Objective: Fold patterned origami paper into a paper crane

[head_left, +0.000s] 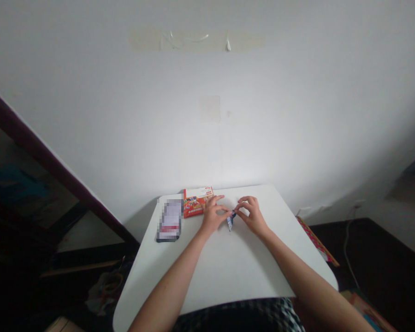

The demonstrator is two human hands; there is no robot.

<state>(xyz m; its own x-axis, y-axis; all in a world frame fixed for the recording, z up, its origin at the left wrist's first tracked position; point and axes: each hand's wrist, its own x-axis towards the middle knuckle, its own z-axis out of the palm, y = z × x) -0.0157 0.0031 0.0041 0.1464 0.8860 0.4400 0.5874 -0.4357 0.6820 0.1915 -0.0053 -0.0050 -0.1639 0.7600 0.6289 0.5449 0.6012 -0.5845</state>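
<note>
Both my hands meet over the white table (224,272), pinching one small folded piece of blue-and-white patterned paper (230,222). My left hand (214,213) grips its upper left side between thumb and forefinger, the other fingers stretched out. From the right, my right hand (251,213) pinches the top of the piece with thumb and fingertips. The lower end narrows to a point and hangs toward me. Fingertips cover part of its top, so the exact folded shape is hard to make out.
Behind my left hand lies a red-and-white printed box or booklet (192,205). Left of it rests a phone-like object (170,221) with a blurred face. A white wall (249,152) borders the table's far edge. A cable (347,244) runs down at the right.
</note>
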